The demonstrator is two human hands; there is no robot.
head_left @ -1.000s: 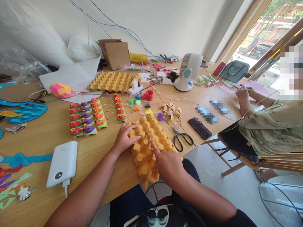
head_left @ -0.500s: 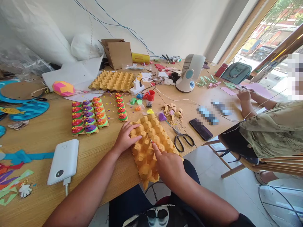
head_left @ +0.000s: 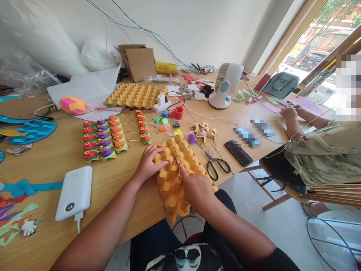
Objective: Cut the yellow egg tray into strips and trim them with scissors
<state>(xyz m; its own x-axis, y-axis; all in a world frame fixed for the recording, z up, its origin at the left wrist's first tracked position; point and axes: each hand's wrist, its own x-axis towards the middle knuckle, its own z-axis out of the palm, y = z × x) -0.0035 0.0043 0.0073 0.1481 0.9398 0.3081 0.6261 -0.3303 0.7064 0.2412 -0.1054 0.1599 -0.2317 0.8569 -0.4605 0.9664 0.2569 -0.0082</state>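
A yellow-orange egg tray lies bumps up, partly over the table's front edge. My left hand rests on its left side with fingers spread, pressing it. In my right hand is a small knife with a thin blade and some red by the fingertip. My index finger stretches along it, and the blade touches the tray between the bumps. The rest of the knife is hidden in my palm. Black-handled scissors lie just right of the tray.
Painted egg-cup strips stand left of the tray, near a white power bank. Beyond are another egg tray, a red cup and a fan. A phone lies right; another person sits there.
My right hand and the knife have moved slightly forward and left along the tray. My left hand stays in place on it. The whole view has shifted a little.
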